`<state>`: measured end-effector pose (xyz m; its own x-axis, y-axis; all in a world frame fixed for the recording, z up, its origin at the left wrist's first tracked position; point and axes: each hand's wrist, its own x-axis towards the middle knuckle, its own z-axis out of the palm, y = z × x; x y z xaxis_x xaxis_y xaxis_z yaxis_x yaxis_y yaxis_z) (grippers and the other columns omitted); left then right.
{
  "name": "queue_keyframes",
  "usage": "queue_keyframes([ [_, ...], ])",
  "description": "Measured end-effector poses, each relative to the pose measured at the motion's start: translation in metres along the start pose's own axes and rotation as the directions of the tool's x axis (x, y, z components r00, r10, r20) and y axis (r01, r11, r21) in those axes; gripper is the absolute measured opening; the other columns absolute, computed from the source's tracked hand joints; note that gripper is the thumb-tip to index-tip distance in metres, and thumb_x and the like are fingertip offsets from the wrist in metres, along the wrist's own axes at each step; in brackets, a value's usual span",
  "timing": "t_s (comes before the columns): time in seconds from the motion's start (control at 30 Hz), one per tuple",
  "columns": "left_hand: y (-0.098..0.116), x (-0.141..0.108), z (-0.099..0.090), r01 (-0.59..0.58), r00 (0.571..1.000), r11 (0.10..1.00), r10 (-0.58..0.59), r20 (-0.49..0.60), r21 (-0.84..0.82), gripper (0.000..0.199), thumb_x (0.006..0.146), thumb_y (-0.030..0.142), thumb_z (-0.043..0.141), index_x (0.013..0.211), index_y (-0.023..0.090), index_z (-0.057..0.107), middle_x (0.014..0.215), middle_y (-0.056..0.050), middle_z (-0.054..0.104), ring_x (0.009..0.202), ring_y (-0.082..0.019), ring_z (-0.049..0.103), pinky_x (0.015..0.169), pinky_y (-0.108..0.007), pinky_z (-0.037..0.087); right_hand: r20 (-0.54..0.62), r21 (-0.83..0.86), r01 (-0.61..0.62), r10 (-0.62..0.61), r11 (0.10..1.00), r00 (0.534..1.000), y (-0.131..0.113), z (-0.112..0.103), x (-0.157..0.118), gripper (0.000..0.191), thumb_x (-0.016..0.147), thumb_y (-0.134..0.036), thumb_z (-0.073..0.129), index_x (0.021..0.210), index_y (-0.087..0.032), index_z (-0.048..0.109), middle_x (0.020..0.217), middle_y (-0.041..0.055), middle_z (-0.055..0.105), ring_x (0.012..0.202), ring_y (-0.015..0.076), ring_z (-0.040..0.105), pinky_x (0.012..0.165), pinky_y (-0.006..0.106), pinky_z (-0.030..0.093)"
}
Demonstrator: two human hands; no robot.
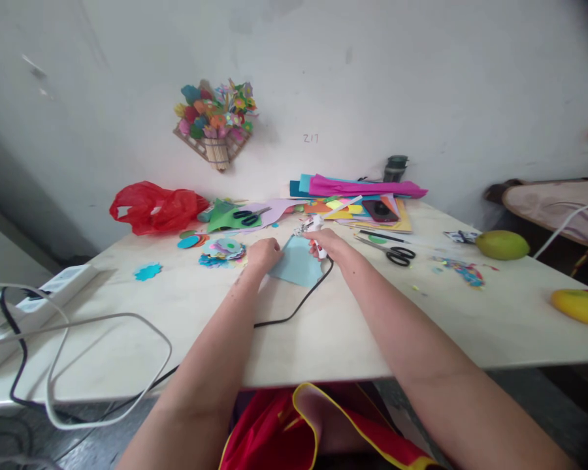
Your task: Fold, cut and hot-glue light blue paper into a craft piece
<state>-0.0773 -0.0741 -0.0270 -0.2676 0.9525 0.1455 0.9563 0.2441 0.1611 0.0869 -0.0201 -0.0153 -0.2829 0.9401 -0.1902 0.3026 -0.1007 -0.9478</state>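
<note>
A sheet of light blue paper (294, 264) lies on the table in front of me. My left hand (265, 253) is closed at the paper's left edge, gripping it there, though most of its fingertips are hidden from view. Wrapped round the handle of a white hot glue gun (315, 223), my right hand (327, 243) is above the paper's right side. The gun's nozzle points left, near the far edge of the sheet. A black cord (301, 303) runs from the handle across the table toward the left.
Stacked paper flowers (223, 251) and a blue cutout (147, 271) lie left. Scissors (399, 255), a green mango (502, 245) and a yellow one (581, 307) lie right. Behind are a red bag (159, 205), coloured papers and a phone (379, 210). A power strip (68, 281) trails cables.
</note>
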Motion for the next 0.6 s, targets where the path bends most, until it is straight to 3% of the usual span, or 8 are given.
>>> queue_keyframes([
  [0.13, -0.003, 0.000, -0.006, -0.005, 0.996, 1.000, 0.003, 0.086, 0.024, 0.031, 0.064, 0.043, 0.056, 0.088, 0.025, 0.063, 0.096, -0.006, 0.065, 0.091, -0.023, 0.058, 0.077, -0.034, 0.044, 0.022, -0.027, -0.043, 0.043, 0.999, 0.999, 0.001, 0.000, 0.000, 0.028, 0.074, -0.036, 0.062, 0.069, -0.011, 0.052, 0.044, 0.0027, 0.056, 0.031, 0.0096, 0.046, 0.032, 0.021, 0.036],
  [0.3, -0.008, -0.001, -0.011, -0.017, 0.982, 0.998, 0.006, 0.188, 0.058, 0.028, 0.062, 0.037, 0.058, 0.085, 0.023, 0.064, 0.097, -0.007, 0.065, 0.091, -0.023, 0.058, 0.073, -0.030, 0.045, 0.049, -0.032, -0.035, 0.037, 0.999, 0.998, 0.003, -0.002, 0.001, 0.024, 0.075, -0.033, 0.060, 0.069, -0.011, 0.052, 0.047, 0.0035, 0.058, 0.031, 0.0093, 0.045, 0.031, 0.021, 0.037],
  [0.6, -0.014, -0.015, -0.006, 0.007, 0.996, 0.999, -0.004, 0.088, -0.031, 0.022, 0.067, 0.029, 0.053, 0.085, 0.024, 0.066, 0.098, -0.004, 0.066, 0.090, -0.019, 0.059, 0.071, -0.025, 0.045, 0.080, -0.067, -0.039, 0.044, 0.997, 0.996, 0.005, 0.001, 0.000, 0.024, 0.075, -0.033, 0.060, 0.068, -0.012, 0.050, 0.046, 0.0026, 0.057, 0.032, 0.0095, 0.046, 0.031, 0.020, 0.036],
])
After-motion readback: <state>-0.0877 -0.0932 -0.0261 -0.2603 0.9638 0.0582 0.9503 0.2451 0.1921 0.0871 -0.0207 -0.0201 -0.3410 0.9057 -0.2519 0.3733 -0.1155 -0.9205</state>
